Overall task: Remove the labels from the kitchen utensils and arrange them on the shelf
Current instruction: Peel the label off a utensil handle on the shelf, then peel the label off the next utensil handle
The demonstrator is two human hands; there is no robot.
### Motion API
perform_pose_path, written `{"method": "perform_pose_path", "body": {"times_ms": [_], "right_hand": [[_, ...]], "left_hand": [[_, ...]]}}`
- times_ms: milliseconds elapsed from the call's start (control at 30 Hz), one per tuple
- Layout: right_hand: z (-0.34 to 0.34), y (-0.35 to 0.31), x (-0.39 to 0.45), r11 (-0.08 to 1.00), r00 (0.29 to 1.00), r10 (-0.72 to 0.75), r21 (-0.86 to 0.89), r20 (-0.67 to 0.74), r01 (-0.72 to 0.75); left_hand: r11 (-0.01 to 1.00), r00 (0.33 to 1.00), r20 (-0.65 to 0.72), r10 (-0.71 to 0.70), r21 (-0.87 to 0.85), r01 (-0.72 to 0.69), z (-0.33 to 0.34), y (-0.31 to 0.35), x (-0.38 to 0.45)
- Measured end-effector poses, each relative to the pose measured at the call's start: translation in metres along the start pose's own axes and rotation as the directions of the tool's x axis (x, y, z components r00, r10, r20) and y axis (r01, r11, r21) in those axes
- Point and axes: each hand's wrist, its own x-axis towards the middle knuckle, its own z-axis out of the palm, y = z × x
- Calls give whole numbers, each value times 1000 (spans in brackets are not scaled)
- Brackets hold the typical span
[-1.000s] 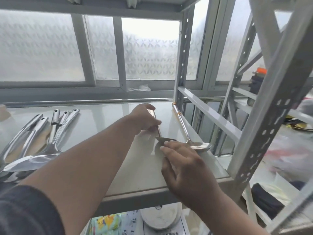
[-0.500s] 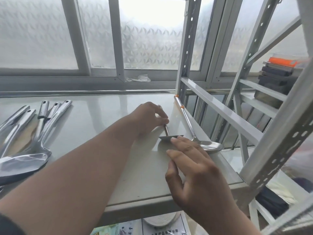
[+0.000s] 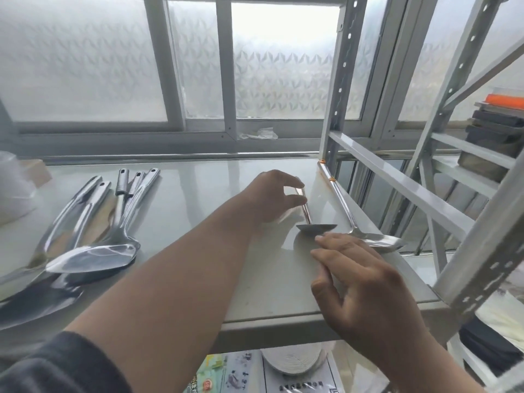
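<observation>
On the pale grey shelf [image 3: 198, 199], my left hand [image 3: 272, 197] pinches the handle of a steel spatula [image 3: 316, 228] between thumb and fingers. Its blade lies flat on the shelf, just beyond my right hand [image 3: 363, 285]. That hand rests palm down with its fingers spread, fingertips at the blade's near edge. A second steel spatula [image 3: 368, 236] lies along the shelf's right edge, handle pointing to the back corner. Several more steel utensils [image 3: 90, 251] lie in a pile at the left of the shelf. No label is visible on any of them.
A frosted window runs behind the shelf, with a scrap of clear film [image 3: 259, 133] on its sill. Perforated metal uprights [image 3: 340, 80] frame the shelf's right side. Stacked dark boxes [image 3: 493, 137] sit on a neighbouring rack at right. A roll of tape [image 3: 292, 361] and printed paper lie below.
The view has swung left and down, bringing the utensil pile further in. My left hand's grip has moved up the spatula handle; my right hand has stayed at the blade.
</observation>
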Motion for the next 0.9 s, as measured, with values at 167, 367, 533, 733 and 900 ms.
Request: {"method": "perform_pose_path", "body": {"times_ms": [167, 367, 533, 733, 900], "right_hand": [[-3, -3, 10, 996, 994, -49, 75, 101, 41], [10, -47, 52, 979, 957, -67, 202, 282, 9], [58, -109, 87, 963, 852, -196, 260, 486, 73], [109, -172, 107, 929, 720, -312, 356, 620, 97], [135, -190, 108, 956, 672, -293, 208, 680, 206]], "left_hand": [[996, 996, -68, 52, 77, -47, -50, 13, -17], [963, 999, -29, -22, 266, 29, -147, -15, -86], [901, 983, -51, -177, 393, 182, -217, -52, -175], [850, 916, 17, -401, 379, 366, -234, -98, -269], [882, 935, -7, -355, 330, 337, -223, -104, -288]]}}
